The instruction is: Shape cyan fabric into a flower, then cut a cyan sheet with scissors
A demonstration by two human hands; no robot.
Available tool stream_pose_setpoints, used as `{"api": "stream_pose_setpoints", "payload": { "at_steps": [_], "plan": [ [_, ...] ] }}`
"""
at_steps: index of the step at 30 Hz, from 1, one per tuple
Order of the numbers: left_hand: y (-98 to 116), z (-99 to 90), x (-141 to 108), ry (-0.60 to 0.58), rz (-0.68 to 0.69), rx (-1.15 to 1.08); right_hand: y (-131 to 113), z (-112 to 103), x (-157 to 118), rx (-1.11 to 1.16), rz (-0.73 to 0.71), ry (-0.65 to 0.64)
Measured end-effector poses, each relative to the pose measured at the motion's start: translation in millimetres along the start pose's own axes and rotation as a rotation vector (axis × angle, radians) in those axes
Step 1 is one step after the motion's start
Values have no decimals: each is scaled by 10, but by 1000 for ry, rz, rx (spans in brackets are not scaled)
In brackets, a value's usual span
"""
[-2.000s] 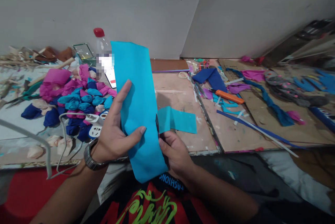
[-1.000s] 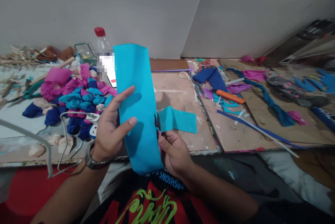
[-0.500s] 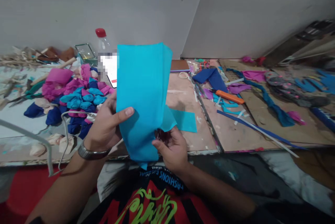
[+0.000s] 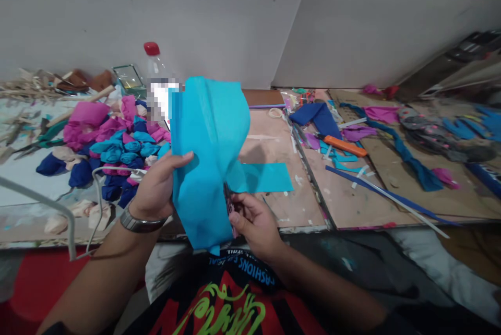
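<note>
A folded turquoise sheet (image 4: 199, 168), crepe paper or thin cloth, is held up in front of my body. My left hand (image 4: 154, 186), with a watch at the wrist, grips its left side, the thumb lying across the front. My right hand (image 4: 254, 223) is closed around scissors (image 4: 228, 199). Their dark blades are at the sheet's lower right edge, where a flap curls away above them. Part of the handles is hidden by my fingers. On the table behind lies a flat turquoise piece (image 4: 270, 177).
Pink, blue and cream bundles (image 4: 113, 142) are heaped at the left, beside a bent grey cable (image 4: 70, 220). A red-capped bottle (image 4: 154, 61) and a phone (image 4: 162, 95) stand behind the sheet. At right lie an orange cutter (image 4: 344, 145), scraps, and long strips (image 4: 387, 194).
The sheet has turned and its upper right part now bends over to the right. My right hand has shifted slightly, and the scissors show more clearly against the sheet.
</note>
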State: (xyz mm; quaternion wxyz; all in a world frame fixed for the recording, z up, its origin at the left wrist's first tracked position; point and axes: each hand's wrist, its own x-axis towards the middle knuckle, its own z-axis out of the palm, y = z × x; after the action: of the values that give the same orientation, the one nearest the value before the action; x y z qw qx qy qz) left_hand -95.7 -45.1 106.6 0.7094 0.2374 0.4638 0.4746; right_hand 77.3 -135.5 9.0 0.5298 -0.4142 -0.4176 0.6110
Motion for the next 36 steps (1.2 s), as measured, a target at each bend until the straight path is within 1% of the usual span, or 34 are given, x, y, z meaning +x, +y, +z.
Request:
{"api": "stream_pose_setpoints", "payload": {
  "at_steps": [3,8,15,18,22,31,36],
  "plan": [
    [-33,-4,11,50,25,-25,-6,4,35,63,41,-35],
    [-46,38,-13,0,32,-36,-26,44,96,132,53,-26],
    [-69,21,-3,-10,52,-44,-84,95,139,198,70,7],
    [-76,14,0,-21,72,-30,-103,106,151,200,86,-3],
    [-66,29,-11,-60,63,-24,-103,108,162,181,101,-4],
    [-45,55,-10,-19,54,-46,-133,120,153,222,105,22],
    [-24,68,-13,-10,17,-38,-115,100,160,218,123,39]
  ]
}}
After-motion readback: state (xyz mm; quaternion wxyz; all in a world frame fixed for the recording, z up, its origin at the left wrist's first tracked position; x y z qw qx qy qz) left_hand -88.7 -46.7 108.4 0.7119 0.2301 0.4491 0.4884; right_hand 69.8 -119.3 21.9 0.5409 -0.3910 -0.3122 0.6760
